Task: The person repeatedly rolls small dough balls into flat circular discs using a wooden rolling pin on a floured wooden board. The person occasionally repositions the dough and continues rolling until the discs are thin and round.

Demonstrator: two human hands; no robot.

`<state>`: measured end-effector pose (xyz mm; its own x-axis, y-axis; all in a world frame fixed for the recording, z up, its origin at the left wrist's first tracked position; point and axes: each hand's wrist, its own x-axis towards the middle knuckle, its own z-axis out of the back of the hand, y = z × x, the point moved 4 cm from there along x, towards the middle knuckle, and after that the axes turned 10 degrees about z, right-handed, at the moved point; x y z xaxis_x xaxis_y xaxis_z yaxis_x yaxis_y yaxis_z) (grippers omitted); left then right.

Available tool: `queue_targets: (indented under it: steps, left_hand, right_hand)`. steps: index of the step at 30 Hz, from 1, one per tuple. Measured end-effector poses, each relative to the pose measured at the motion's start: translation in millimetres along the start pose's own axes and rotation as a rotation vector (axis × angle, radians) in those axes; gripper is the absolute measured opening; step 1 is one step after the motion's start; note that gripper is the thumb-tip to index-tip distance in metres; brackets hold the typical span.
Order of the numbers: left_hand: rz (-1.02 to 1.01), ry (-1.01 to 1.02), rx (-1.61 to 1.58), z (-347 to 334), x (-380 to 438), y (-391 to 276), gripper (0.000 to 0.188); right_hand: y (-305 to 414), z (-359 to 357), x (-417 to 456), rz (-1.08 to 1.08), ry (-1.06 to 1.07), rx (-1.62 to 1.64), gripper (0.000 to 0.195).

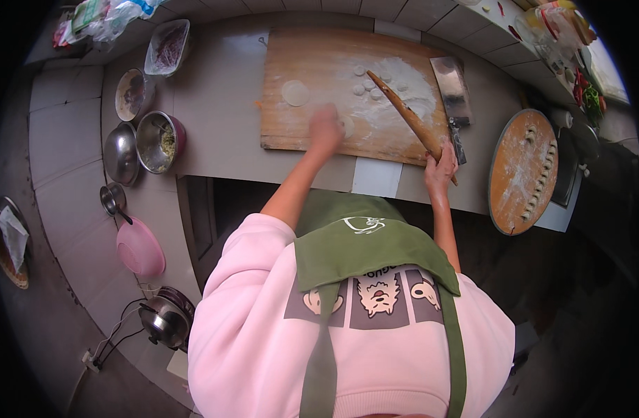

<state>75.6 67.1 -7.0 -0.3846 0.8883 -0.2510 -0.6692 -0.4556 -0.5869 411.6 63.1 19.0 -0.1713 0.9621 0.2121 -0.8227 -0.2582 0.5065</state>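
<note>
My right hand (442,164) is closed around the lower end of a wooden rolling pin (407,114), which slants up and left over the floured wooden board (309,57). My left hand (326,127) is blurred and lies over the board's front left part; whether its fingers grip anything cannot be told. Just right of it, partly covered, is a small round of dough (347,126). A larger flat dough wrapper (296,93) rests behind and left of that hand. Several small flattened dough pieces (359,90) sit near the pin's far tip, beside a heap of white flour (421,94).
A metal cleaver-like blade (451,83) lies along the board's right edge. Farther right, a round floured board (518,157) bears a row of dumplings (540,180). At left stand a metal bowl of filling (157,149), other bowls, a pink basin (140,246) and a lidded pot (165,321).
</note>
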Motion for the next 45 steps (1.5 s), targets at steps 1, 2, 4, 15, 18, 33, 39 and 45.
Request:
queue_targets:
  steps: [1,2,4,15,18,33,39,45]
  left_hand:
    - [0.063,0.014,-0.041,0.9,0.9,0.9,0.025]
    - [0.126,0.029,-0.082,2.3,1.3,2.7,0.024]
    - [0.197,0.007,-0.148,10.1,8.4,11.6,0.024]
    - [-0.367,-0.252,-0.102,8.7,95.5,-40.8,0.034]
    - [-0.405,-0.148,-0.014,-11.2,112.9,-59.2,0.025]
    - [-0.328,-0.162,-0.225,-15.5,-10.2,-56.4,0.028]
    - [-0.415,0.046,-0.142,-48.9,2.3,-57.0,0.029]
    - [-0.512,-0.131,-0.196,-33.7,-24.6,-48.7,0.020]
  right_hand:
    - [-4.4,-2.6,-1.2,-0.010,0.004,-0.007,0.064]
    - [-8.8,-5.0,-2.7,-0.020,0.008,-0.014,0.064]
    - [-7.8,-5.4,0.5,-0.003,-0.001,-0.029,0.063]
    - [-16.3,7.5,-6.5,-0.113,0.015,-0.015,0.065]
    - [-14.1,14.5,-12.1,-0.105,0.001,-0.025,0.068]
    - [-11.8,19.4,-23.4,-0.156,-0.021,0.013,0.071]
    - [-10.1,12.2,-26.5,-0.128,-0.014,-0.007,0.068]
    - [-5.4,8.7,-23.4,-0.044,-0.047,-0.011,0.063]
